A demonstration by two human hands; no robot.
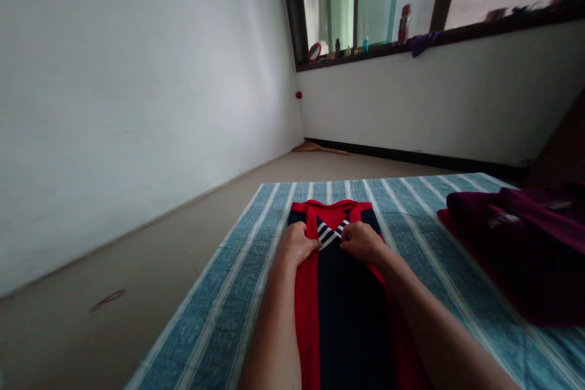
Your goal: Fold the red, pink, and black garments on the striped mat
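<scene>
A navy and red garment [354,311] lies flat and lengthwise in front of me, its red upper edge farthest away. A black-and-white striped piece shows near that end, crossing in a V shape. My left hand [297,244] is closed at the left side of the striped part, thumb and fingers pinching the cloth. On the right side of the V, my right hand [359,240] pinches the cloth too. Both forearms reach over the garment and cover parts of its sides.
The garment rests on a blue, white-striped bedsheet [237,280]. Folded dark purple and red clothes [516,250] are piled at the right. A broom [315,147] lies in the far corner. Bottles and a small red mirror [314,52] stand on the windowsill. A thin loop [107,300] lies on the floor.
</scene>
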